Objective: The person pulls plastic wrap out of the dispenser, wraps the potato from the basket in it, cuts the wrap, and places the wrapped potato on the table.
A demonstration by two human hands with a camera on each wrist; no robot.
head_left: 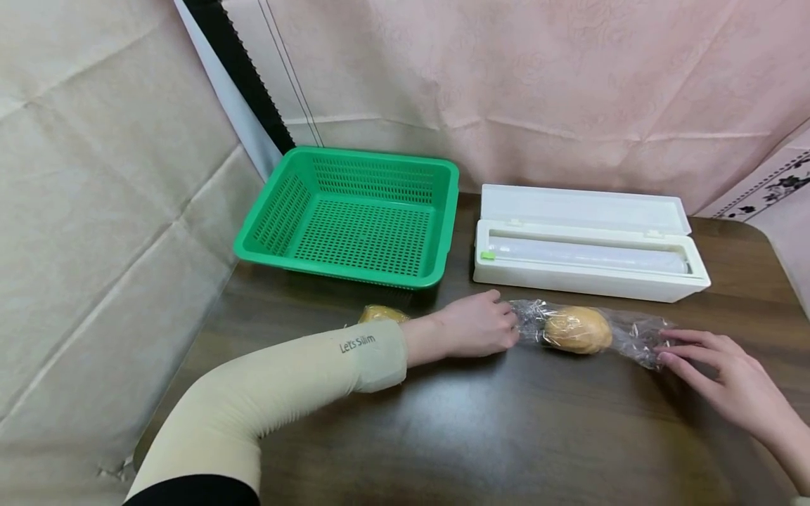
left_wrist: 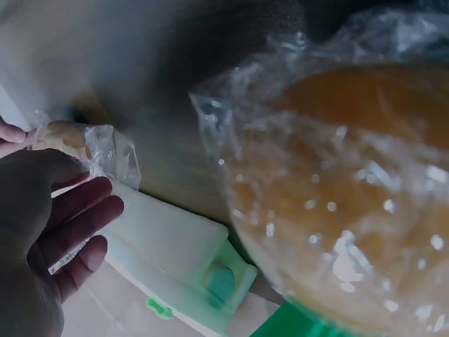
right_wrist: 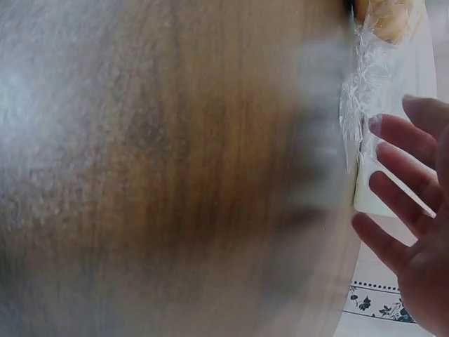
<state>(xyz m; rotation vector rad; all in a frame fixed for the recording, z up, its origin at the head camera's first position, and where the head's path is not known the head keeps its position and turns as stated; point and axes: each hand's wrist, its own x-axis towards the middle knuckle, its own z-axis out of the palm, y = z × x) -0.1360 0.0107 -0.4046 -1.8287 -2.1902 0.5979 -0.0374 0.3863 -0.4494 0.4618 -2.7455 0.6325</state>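
Note:
A bread roll [head_left: 577,330] in clear plastic wrap [head_left: 635,336] lies on the table, the wrap stretching out on both sides of it. My left hand [head_left: 476,325], fingers curled, pinches the wrap's left end; in the left wrist view the left hand [left_wrist: 49,225] partly covers the film. At the other end my right hand [head_left: 721,372] has its fingers extended and thumb near the film's edge. The right wrist view shows the right hand [right_wrist: 421,189] with fingers spread beside the crumpled film [right_wrist: 368,77]. A second wrapped roll [left_wrist: 337,196] is partly hidden behind my left forearm in the head view.
Behind the left forearm stands a green perforated basket [head_left: 448,211]. To its right is a white wrap dispenser [head_left: 588,277] with its lid [head_left: 585,207] raised and a film roll inside. Cloth-covered walls [head_left: 538,84] border the dark wooden table [head_left: 443,436].

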